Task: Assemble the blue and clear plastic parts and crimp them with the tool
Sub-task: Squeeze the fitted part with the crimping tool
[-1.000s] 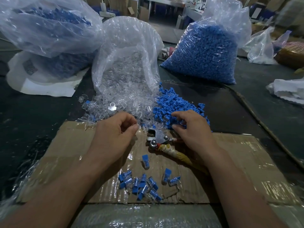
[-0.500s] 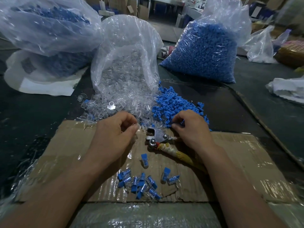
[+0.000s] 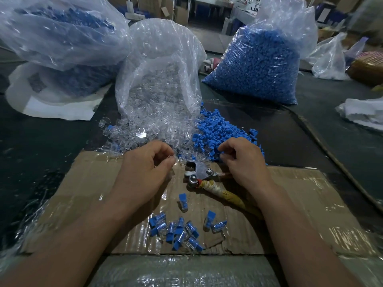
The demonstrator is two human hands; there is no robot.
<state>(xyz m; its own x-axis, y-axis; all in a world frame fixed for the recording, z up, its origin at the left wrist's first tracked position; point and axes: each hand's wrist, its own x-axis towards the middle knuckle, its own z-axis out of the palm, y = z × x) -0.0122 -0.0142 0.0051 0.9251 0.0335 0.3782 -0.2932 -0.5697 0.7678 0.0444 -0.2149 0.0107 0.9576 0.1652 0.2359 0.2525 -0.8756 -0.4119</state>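
Crimp tool (image 3: pixel 199 172), just one, lies between two hands (image 3: pixel 145 168) (image 3: pixel 244 162).

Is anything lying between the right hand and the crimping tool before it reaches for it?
Nothing visible. The right hand is at the near edge of the blue pile, right beside the tool, whose handle passes under that forearm.

A dark desk (image 3: pixel 41 162) fills a dimly lit workshop, with a taped sheet of cardboard (image 3: pixel 310 204) laid across its near edge. At the top of the frame, a pale workbench (image 3: pixel 207 3) and cardboard boxes (image 3: pixel 149 5) stand in the far room. A dark cable (image 3: pixel 331 156) runs down the right side, past crumpled white plastic (image 3: pixel 362 112) at the right edge.
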